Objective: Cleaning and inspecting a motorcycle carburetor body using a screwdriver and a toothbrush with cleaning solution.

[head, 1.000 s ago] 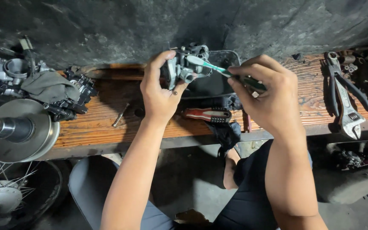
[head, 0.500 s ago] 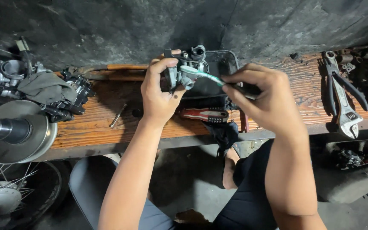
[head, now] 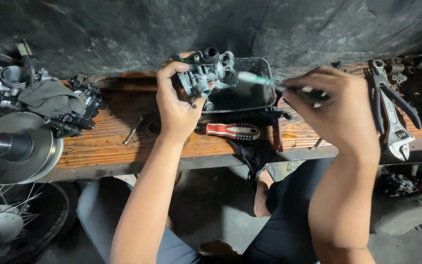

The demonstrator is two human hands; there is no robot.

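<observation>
My left hand [head: 177,105] grips a grey metal carburetor [head: 206,71] and holds it up above the wooden bench [head: 103,142]. My right hand [head: 333,105] is closed around a thin tool with a green shaft [head: 255,79]. The tool's tip points left at the carburetor and sits a short way off it. A black tray [head: 247,98] lies on the bench right behind the carburetor.
A red-handled screwdriver [head: 233,131] lies on the bench below the tray. Pliers and an adjustable wrench [head: 391,112] rest at the right. Engine parts [head: 50,98], a metal disc [head: 20,146] and a spoked wheel [head: 1,220] crowd the left. A loose bolt [head: 133,131] lies nearby.
My right hand has drawn the green tool out to the right, away from the carburetor. My left hand has tilted the carburetor slightly and kept its grip.
</observation>
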